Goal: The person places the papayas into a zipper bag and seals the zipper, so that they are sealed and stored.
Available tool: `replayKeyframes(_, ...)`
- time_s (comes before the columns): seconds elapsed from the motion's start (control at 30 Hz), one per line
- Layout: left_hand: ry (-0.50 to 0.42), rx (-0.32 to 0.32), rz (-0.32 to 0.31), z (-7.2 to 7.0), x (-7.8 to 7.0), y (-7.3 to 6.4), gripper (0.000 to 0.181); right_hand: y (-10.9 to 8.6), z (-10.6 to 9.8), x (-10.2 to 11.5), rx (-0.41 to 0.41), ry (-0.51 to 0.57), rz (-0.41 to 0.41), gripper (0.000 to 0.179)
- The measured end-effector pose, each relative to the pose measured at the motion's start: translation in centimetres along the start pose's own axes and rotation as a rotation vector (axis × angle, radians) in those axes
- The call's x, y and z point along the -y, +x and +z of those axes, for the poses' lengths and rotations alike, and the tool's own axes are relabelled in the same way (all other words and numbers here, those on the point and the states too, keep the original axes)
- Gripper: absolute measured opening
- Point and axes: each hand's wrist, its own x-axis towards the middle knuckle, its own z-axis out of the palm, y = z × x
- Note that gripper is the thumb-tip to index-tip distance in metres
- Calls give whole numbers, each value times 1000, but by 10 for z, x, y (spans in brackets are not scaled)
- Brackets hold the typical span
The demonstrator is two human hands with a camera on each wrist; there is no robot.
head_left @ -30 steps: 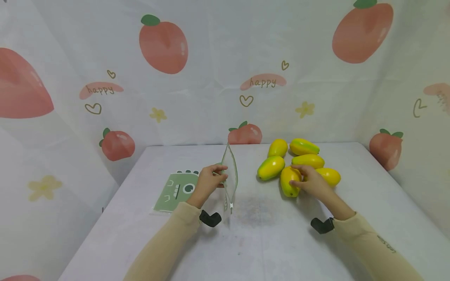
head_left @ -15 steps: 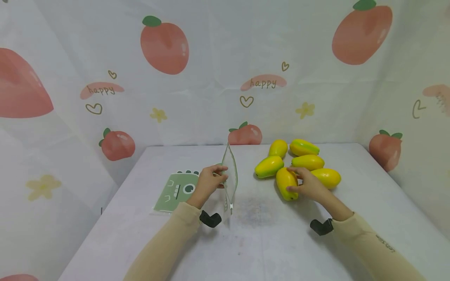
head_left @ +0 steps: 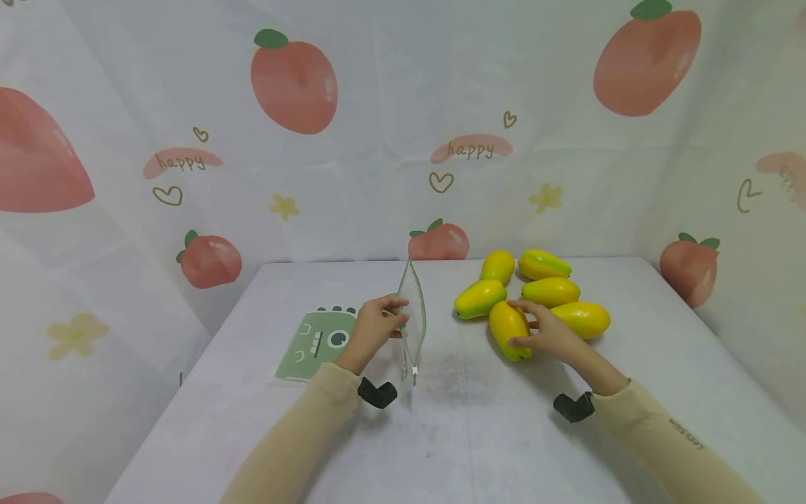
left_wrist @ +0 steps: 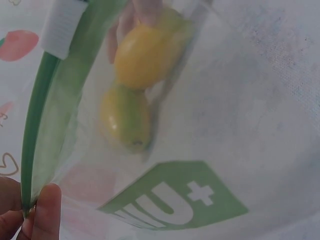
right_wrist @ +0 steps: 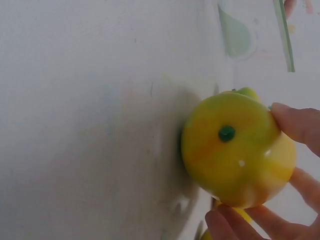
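Observation:
My left hand (head_left: 378, 326) pinches the green edge of a clear zip bag (head_left: 413, 315), which stands upright with its mouth gaping. In the left wrist view, the bag's white slider (left_wrist: 62, 27) sits near the top, and papayas show blurred through the film. My right hand (head_left: 554, 334) holds a yellow papaya (head_left: 508, 330) between thumb and fingers, low at the table. Its round end with a green stem (right_wrist: 226, 133) faces the right wrist camera. A greener papaya (head_left: 481, 299) lies just behind it.
Several more papayas lie at the back right, such as one near my right wrist (head_left: 584, 320) and one at the far edge (head_left: 544, 264). A flat green monster-face bag (head_left: 315, 346) lies left of my left hand. A printed cloth hangs behind the white table (head_left: 466, 448).
My right hand has shifted the held papaya slightly left and toward me. The greener papaya beside it has moved a little left. My left hand and the bag keep their place.

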Motion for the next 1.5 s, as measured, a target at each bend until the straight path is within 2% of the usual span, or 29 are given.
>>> replayKeyframes(0.27, -14, 2, 2, 0, -1, -1, 26, 2, 7, 2, 34, 7, 18, 78)
replayKeyframes(0.5, -17, 2, 2, 0, -2, -1, 27, 3, 13, 2, 85, -62, 32, 87)
replayKeyframes(0.7, -11, 2, 4, 0, 0, -1, 27, 0, 18, 3, 105, -122, 44, 82)
replayKeyframes(1.2, -10, -2, 12, -2, 2, 0, 27, 1, 18, 3, 98, -115, 31, 82)
replayKeyframes(1.5, -7, -8, 3, -2, 1, -2, 26, 1, 16, 3, 34, -104, 2, 76)
